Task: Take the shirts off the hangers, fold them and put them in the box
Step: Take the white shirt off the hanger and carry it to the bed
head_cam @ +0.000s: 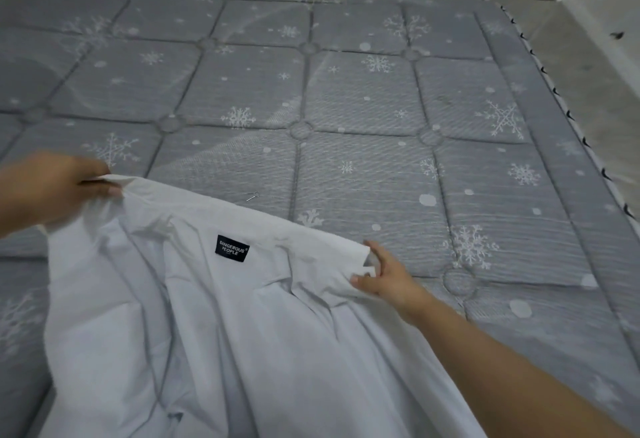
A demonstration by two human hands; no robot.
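- One white shirt (214,333) in view, off its hanger already; no hanger visible anywhere in frame.
- Spread over the near part of the grey snowflake bed (346,98), collar end farthest from the camera, body running down toward the bottom edge of the frame.
- Left hand (59,188) grip: fingers and thumb pinched on the left end of the collar (221,207), lifted a little off the bed; blurred, so exact finger placement hard to read.
- Right hand (384,280) grip: thumb and one finger clamped on the right collar tip, other fingers splayed out straight.
- Collar stretched between the two grips, slanting down from left grip to right grip.
- Dark label (232,247) roughly midway between the grips, just below the collar band, facing up, so inside of the back panel showing.
- Long axis: collar-to-hem, running away from both grips toward the camera; hem out of frame.
- Small metal clip or pin (250,197) on the bed just beyond the collar, nearer the left grip.
- Progress judged: early. Hanger removal done for this one; folding not yet begun, only laying out flat.
- Left to do: fold, box it. Box not in view; other shirts not in view.
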